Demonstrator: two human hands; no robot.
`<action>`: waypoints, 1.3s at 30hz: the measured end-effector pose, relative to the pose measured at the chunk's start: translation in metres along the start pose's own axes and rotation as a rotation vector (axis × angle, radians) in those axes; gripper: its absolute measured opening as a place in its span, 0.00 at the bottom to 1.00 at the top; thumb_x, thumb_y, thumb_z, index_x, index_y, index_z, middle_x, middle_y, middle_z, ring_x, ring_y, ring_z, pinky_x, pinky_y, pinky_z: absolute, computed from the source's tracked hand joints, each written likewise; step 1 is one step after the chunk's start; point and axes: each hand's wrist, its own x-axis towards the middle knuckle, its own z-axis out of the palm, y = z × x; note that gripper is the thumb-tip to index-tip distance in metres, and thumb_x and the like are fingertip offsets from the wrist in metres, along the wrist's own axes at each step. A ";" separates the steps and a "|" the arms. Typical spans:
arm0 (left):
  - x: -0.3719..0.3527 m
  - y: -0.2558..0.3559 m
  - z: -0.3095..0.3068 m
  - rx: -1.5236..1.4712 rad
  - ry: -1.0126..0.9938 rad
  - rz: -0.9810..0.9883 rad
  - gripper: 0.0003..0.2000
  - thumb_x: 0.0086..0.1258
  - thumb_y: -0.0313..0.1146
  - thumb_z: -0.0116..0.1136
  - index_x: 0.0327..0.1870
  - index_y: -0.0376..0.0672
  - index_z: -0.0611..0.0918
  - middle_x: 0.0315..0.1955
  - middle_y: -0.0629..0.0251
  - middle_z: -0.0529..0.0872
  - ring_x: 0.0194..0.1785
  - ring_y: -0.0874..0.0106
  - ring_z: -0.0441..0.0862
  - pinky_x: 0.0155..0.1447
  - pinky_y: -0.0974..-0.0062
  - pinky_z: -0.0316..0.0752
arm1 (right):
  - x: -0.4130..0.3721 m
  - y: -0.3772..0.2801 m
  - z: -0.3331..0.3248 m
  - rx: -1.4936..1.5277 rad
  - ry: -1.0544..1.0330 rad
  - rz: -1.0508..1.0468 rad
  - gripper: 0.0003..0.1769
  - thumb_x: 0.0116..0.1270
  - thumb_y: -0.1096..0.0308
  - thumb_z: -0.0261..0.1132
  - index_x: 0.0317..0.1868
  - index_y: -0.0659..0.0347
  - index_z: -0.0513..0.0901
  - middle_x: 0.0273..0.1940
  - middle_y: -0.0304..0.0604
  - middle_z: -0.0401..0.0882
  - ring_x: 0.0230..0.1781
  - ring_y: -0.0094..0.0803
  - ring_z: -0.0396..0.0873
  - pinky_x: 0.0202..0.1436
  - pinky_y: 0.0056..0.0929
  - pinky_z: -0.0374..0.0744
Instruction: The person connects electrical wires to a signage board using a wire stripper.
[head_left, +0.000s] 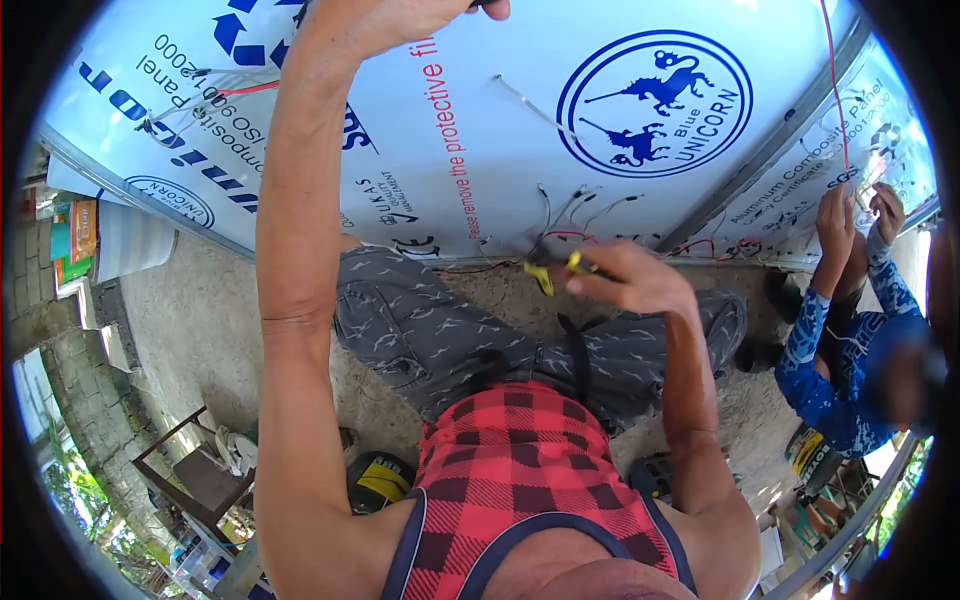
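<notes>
My right hand point(640, 275) is closed around yellow-and-black pliers point(541, 278), held in front of my lap near the panel's lower edge. Motion blurs the tool's jaws. Several thin wires with dark tips point(583, 205) stick out of the panel just beyond it. My left arm reaches up to the top of the view, where my left hand point(415, 20) is cut off by the frame. Its fingers are bent around a small dark thing that I cannot make out. Both hands are at a large white-blue aluminum composite panel point(500, 140) with printed lettering.
At the right, a co-worker in a blue patterned top point(850, 370) holds both hands near a red wire point(835, 90) at an adjoining panel. A metal-framed chair point(200, 475) stands at lower left. Green and orange packages point(75, 240) sit far left. Concrete floor point(200, 320) lies below.
</notes>
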 end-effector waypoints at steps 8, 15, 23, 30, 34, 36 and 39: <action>-0.010 0.019 0.009 0.155 0.115 0.023 0.10 0.74 0.26 0.63 0.49 0.27 0.83 0.31 0.56 0.91 0.32 0.73 0.88 0.38 0.78 0.83 | 0.092 0.248 0.162 -0.171 -0.524 0.551 0.27 0.71 0.48 0.64 0.61 0.59 0.82 0.49 0.55 0.88 0.50 0.51 0.85 0.51 0.45 0.80; -0.004 0.006 0.008 0.193 0.082 -0.029 0.11 0.73 0.27 0.65 0.48 0.28 0.86 0.31 0.57 0.91 0.32 0.75 0.87 0.38 0.80 0.82 | 0.096 0.277 0.186 -0.769 -0.250 0.343 0.20 0.70 0.53 0.67 0.47 0.63 0.88 0.34 0.51 0.88 0.35 0.44 0.87 0.39 0.48 0.82; 0.000 0.003 0.002 0.173 0.051 0.015 0.10 0.72 0.27 0.66 0.47 0.28 0.87 0.31 0.58 0.91 0.31 0.77 0.86 0.36 0.81 0.81 | 0.057 0.003 0.032 0.992 0.375 0.053 0.23 0.77 0.54 0.64 0.55 0.70 0.83 0.49 0.53 0.88 0.41 0.35 0.89 0.34 0.32 0.86; 0.001 0.015 0.003 0.142 0.054 -0.094 0.09 0.71 0.26 0.68 0.45 0.27 0.88 0.26 0.61 0.90 0.26 0.80 0.83 0.30 0.82 0.76 | 0.116 -0.022 0.014 1.877 0.700 -0.382 0.23 0.77 0.57 0.66 0.61 0.67 0.78 0.53 0.52 0.86 0.38 0.35 0.88 0.33 0.27 0.86; -0.001 0.006 0.005 0.061 0.004 -0.146 0.08 0.70 0.25 0.68 0.43 0.28 0.88 0.26 0.61 0.89 0.28 0.79 0.83 0.33 0.81 0.78 | 0.114 -0.050 -0.004 1.560 0.952 -0.515 0.16 0.76 0.61 0.67 0.51 0.68 0.84 0.48 0.48 0.86 0.31 0.33 0.86 0.30 0.29 0.85; -0.003 -0.007 0.008 0.180 -0.058 0.043 0.10 0.71 0.31 0.68 0.48 0.38 0.89 0.32 0.64 0.91 0.29 0.79 0.84 0.33 0.82 0.77 | 0.113 -0.062 -0.019 1.174 1.053 -0.559 0.16 0.75 0.62 0.68 0.49 0.70 0.85 0.45 0.49 0.87 0.29 0.31 0.85 0.29 0.28 0.84; -0.006 -0.009 0.014 0.186 -0.040 0.009 0.10 0.71 0.31 0.69 0.49 0.37 0.89 0.30 0.63 0.90 0.26 0.79 0.83 0.29 0.82 0.75 | 0.116 -0.071 -0.034 1.004 1.072 -0.560 0.16 0.74 0.62 0.69 0.48 0.71 0.87 0.39 0.48 0.88 0.26 0.29 0.84 0.27 0.27 0.82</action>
